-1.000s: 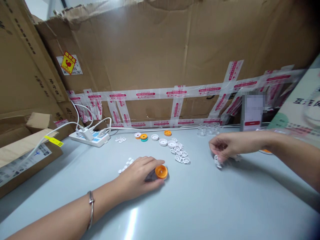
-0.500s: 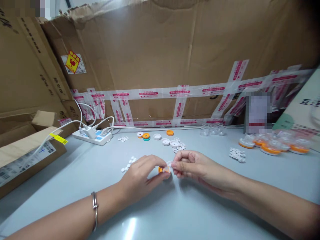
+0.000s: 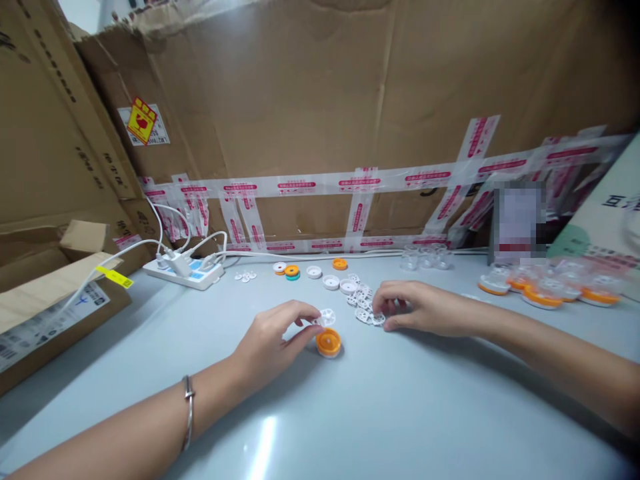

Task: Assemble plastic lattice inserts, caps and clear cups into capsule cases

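The fingertips of the left hand [image 3: 273, 337] are pinching a small white wheel-shaped disc [image 3: 326, 316], with the thumb below and the forefinger curled over it. The disc is staying just above an orange cap [image 3: 329, 343], which is lying on the grey table [image 3: 380, 413] a little in front of the middle of the surface; I cannot tell if the disc and the cap are touching. The other fingers of this hand are bent loosely, and a metal bracelet [image 3: 187, 421] is sitting on the wrist.

The right hand [image 3: 425, 310] is lying with its palm down, the fingers half curled, and the fingertips are touching the near end of a small heap of white discs [image 3: 363, 300]. If the fingers are already gripping one disc or only resting on them, I cannot tell, because they are hiding that part.

Behind the heap, toward the back edge of the table, some white caps [image 3: 331, 283] are lying open, and near them an orange ring on a teal one [image 3: 292, 272] and one more orange cap [image 3: 340, 264]. Clear small cups [image 3: 425, 259] are standing at the back edge. A row of finished orange-bottomed pieces [image 3: 545, 290] is standing near the right edge. A white power strip [image 3: 184, 272] with cables is lying at the back left corner, beside a cardboard box [image 3: 47, 313]. A cardboard wall [image 3: 325, 113] with printed tape is closing the back edge.
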`<state>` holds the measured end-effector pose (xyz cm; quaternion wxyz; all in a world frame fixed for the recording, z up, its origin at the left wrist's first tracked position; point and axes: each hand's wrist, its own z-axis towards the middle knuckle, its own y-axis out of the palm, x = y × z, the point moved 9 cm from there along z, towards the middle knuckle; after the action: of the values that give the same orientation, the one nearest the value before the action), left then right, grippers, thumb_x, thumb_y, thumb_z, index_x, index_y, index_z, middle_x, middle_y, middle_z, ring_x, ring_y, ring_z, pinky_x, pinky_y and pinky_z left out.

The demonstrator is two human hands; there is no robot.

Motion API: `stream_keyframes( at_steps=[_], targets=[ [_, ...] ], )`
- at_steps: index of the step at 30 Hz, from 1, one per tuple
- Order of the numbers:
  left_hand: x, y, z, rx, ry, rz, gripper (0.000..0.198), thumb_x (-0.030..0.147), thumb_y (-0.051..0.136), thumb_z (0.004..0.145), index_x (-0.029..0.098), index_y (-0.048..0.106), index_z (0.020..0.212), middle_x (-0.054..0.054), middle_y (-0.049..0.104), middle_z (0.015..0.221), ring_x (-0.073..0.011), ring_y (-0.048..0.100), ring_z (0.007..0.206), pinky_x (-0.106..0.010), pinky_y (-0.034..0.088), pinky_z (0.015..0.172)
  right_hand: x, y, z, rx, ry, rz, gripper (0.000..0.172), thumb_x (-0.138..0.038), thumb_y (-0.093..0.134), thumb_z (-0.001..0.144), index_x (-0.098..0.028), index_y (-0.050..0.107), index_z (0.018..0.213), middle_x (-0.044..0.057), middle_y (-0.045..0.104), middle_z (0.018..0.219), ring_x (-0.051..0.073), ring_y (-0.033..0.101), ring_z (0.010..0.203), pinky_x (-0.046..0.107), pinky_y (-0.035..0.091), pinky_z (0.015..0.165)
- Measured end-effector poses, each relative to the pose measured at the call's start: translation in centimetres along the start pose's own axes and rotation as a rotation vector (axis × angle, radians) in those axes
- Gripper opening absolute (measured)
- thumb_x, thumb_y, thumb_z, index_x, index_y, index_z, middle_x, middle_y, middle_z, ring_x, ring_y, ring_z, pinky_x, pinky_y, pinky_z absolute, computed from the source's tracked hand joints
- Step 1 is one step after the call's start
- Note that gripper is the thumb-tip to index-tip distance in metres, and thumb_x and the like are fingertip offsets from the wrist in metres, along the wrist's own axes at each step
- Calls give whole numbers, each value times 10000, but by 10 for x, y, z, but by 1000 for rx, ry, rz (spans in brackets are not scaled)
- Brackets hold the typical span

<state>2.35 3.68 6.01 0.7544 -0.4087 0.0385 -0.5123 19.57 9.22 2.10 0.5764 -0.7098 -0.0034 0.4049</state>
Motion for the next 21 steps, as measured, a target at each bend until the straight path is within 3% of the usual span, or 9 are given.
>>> stream_keyframes(
  at_steps=[5,9,13,21],
  targets=[
    [1,0,1,-4,-2,-5,65,185,565,826,146,594,870,-38,683,768,-109,624,658,-217,540,614,1,-3,0,1,36,42,163,-341,609,745,-191,623,684,23,591,772,166,529,724,296,412,677],
    [2,1,2,-17,-19,-14,65,193,556,833,155,608,839,-24,691,728,-103,625,620,-207,535,593,3,0,-4,-45,131,431,214,-385,644,730,-177,599,744,26,639,789,156,577,745,288,436,697],
    [6,0,1,2,10,-18,91,192,549,838,155,621,796,-16,692,690,-100,628,596,-196,525,577,-5,10,-7,0,214,769,265,-381,694,697,-182,614,852,1,640,725,120,594,677,282,464,708],
    [2,5,0,-40,-23,-17,80,162,546,837,154,617,872,-18,704,753,-104,642,631,-201,524,608,-12,29,-6,137,308,1018,323,-313,792,576,-217,694,868,3,664,805,123,597,755,279,456,781]
  ],
)
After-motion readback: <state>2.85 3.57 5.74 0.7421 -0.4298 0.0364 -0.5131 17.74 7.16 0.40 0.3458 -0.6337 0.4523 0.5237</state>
